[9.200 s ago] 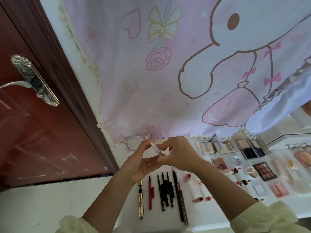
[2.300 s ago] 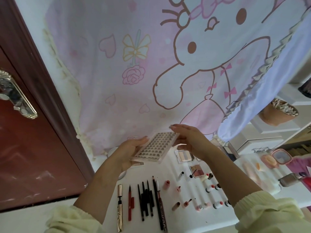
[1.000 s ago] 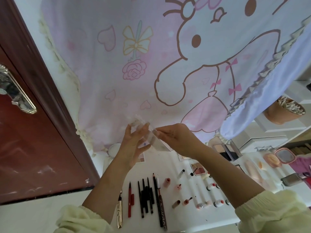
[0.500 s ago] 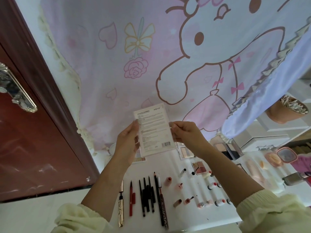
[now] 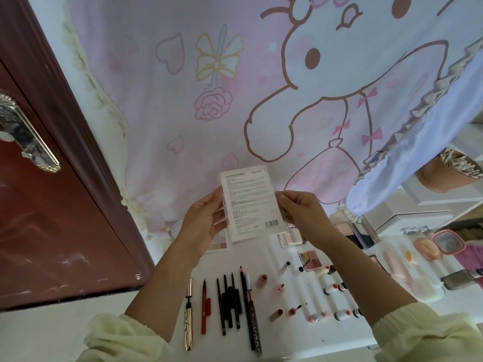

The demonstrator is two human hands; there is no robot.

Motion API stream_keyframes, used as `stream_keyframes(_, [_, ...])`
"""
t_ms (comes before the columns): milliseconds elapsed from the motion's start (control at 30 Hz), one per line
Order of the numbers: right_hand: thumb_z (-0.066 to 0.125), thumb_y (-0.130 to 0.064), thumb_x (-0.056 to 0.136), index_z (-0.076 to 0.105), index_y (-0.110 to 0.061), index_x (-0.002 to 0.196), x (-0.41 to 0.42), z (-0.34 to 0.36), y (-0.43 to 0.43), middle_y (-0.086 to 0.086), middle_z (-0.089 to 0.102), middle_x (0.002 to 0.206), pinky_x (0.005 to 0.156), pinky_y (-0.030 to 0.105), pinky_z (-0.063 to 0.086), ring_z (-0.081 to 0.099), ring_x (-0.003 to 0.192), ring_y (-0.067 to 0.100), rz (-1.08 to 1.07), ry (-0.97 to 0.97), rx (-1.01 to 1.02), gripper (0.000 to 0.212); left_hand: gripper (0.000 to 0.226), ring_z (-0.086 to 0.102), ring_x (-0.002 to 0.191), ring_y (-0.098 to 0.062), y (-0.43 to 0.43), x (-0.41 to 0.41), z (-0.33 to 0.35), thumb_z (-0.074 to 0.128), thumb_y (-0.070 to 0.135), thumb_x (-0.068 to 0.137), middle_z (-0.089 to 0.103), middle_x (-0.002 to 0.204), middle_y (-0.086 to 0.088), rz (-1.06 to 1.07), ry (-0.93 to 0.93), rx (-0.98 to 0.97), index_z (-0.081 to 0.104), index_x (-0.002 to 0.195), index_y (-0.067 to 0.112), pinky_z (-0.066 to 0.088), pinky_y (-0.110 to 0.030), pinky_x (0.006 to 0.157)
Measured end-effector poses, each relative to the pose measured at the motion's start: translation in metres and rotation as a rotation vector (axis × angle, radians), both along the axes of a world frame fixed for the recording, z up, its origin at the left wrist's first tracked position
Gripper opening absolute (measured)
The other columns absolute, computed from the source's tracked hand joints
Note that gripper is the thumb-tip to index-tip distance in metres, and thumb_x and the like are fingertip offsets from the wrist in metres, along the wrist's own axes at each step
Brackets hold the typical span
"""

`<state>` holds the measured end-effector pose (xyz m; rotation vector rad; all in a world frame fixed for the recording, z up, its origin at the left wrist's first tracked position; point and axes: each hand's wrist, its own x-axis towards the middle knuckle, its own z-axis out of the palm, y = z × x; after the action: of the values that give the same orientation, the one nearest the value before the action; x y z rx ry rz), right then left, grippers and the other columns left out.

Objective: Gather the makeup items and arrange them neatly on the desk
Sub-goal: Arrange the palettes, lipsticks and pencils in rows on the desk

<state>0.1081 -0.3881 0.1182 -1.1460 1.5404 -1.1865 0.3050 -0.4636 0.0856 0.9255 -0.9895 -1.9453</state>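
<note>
Labelled case (image 5: pixel 249 202) between 2 hands

That case (image 5: pixel 250 203) you've got looks like clear glossy plastic with a matt paper label (image 5: pixel 245 189). Door (image 5: pixel 52 218) on your left is glossy red-brown wood, handle (image 5: pixel 28 142) shiny metal, curtain (image 5: pixel 183 100) soft matt cloth, table (image 5: pixel 290 335) smooth white.

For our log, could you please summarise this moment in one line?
left hand: grips case | right hand: grips case | case: above desk, label facing camera

Desk (image 5: pixel 300 291) with pencils (image 5: pixel 230 304) (palettes (image 5: pixel 311 259) too)
</note>
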Motion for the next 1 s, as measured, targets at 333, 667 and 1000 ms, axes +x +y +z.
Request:
stream_keyframes(333, [0.032, -0.029, 0.103, 0.059, -0.005, 0.109, 0.033, 0.008, 0.004, 0.001, 0.058, 0.071, 0.05, 0.032, 0.042, 0.05, 0.055, 0.022, 0.231, 1.035, -0.35, 0.036, 0.08, 0.062, 0.111, -0.015, 0.012, -0.018, 0.001, 0.078, 0.066, 0.06, 0.066, 0.119, 0.006, -0.053, -0.172, -0.05, 0.051, 0.126, 0.031, 0.046, -0.046, 0.101])
stream_keyframes(667, [0.048, -0.035, 0.094, 0.067, -0.017, 0.11, 0.041, 0.019, 0.009, 0.0, 0.073, 0.086, 0.074, 0.036, 0.056, 0.07, 0.079, 0.019, 0.259, 0.81, -0.243, 0.031, 0.065, 0.065, 0.108, -0.025, 0.013, -0.01, -0.008, 0.075, 0.052, 0.067, 0.07, 0.113, -0.005, -0.07, -0.03, -0.1, 0.057, 0.123, 0.023, 0.052, -0.046, 0.093])
stream_keyframes(1000, [0.068, -0.013, 0.08, 0.074, -0.012, 0.097, 0.044, 0.029, 0.012, -0.005, 0.075, 0.081, 0.081, 0.024, 0.057, 0.071, 0.078, 0.008, 0.261, 0.725, -0.189, 0.018, 0.081, 0.06, 0.115, -0.031, 0.015, -0.003, -0.009, 0.077, 0.038, 0.07, 0.062, 0.118, -0.013, -0.179, -0.027, -0.166, 0.038, 0.139, 0.02, 0.041, -0.059, 0.103])
